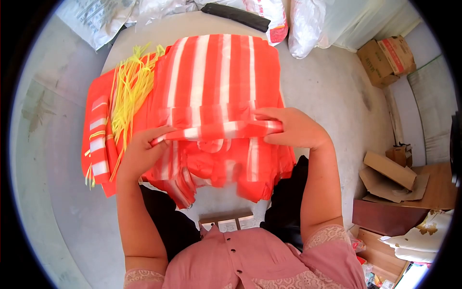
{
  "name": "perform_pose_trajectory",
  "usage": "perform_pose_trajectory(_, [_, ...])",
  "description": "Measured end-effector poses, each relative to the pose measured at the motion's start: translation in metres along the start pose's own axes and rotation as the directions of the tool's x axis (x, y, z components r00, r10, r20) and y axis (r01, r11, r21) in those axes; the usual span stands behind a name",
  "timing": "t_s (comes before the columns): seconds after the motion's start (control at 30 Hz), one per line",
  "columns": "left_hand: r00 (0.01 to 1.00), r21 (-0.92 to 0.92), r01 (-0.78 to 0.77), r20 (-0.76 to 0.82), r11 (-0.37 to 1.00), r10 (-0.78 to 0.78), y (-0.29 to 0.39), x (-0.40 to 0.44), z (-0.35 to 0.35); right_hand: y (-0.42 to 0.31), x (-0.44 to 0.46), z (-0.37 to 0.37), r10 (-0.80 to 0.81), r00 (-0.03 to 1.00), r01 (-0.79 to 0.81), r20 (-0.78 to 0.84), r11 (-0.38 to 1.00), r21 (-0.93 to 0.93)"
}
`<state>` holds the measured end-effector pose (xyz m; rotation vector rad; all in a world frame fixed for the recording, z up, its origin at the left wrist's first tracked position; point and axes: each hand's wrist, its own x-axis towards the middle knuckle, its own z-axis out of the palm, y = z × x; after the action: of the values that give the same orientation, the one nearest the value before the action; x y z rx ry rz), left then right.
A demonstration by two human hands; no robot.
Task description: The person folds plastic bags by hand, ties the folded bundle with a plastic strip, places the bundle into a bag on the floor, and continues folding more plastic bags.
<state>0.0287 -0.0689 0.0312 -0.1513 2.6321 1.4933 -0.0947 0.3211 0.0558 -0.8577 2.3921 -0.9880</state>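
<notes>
Spanning the middle of the frame, a narrow folded strip (219,130) of thin, glossy plastic runs between the person's two hands, rising slightly towards the right, its length banded in bright orange-red and white. The left hand (148,148) grips its left end between thumb and fingers; the right hand (293,127) pinches the other end, fingers above and thumb below. Behind and beneath the strip, a thick stack (216,67) of the same plastic fills the centre, with broad lengthwise stripes of red and white, smooth and slightly sheer towards the top, crumpled and uneven along its lower edge, where parts are blurred. At centre left, a tangle of yellow ties (132,94) lies over red plastic, just beside banded rolls (100,139) bound with yellow. As for writing, a cardboard box (380,61) at upper right bears a red panel with pale characters and greenish characters on its brown side, all too small to read. At the top of the frame, a white sack (269,14) shows red print, also illegible, near a black roll (236,17); another white sack (94,19) at upper left carries faint bluish-grey print that cannot be made out.
</notes>
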Motion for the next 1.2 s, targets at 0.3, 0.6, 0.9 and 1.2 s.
perform_pose_trajectory(0.3, [0.968,-0.061,0.110,-0.219,0.992,-0.121,0.001,0.019,-0.007,0.045,0.026,0.016,0.277,0.952,-0.183,-0.131,0.856,0.483])
perform_pose_trajectory(0.6, [0.923,0.017,0.037,-0.383,0.999,-0.028,-0.029,0.032,0.011,0.041,0.025,0.028,0.305,0.918,-0.124,-0.254,0.828,0.546])
perform_pose_trajectory(0.9, [0.876,0.430,0.114,-0.468,0.896,0.114,-0.008,0.037,0.035,0.060,0.028,0.025,0.480,0.846,-0.462,-0.233,0.878,0.130])
perform_pose_trajectory(1.2, [0.812,0.673,-0.376,-0.092,0.637,0.576,0.024,0.031,0.059,-0.021,0.029,0.073,-0.386,0.859,0.219,-0.336,0.871,-0.441])
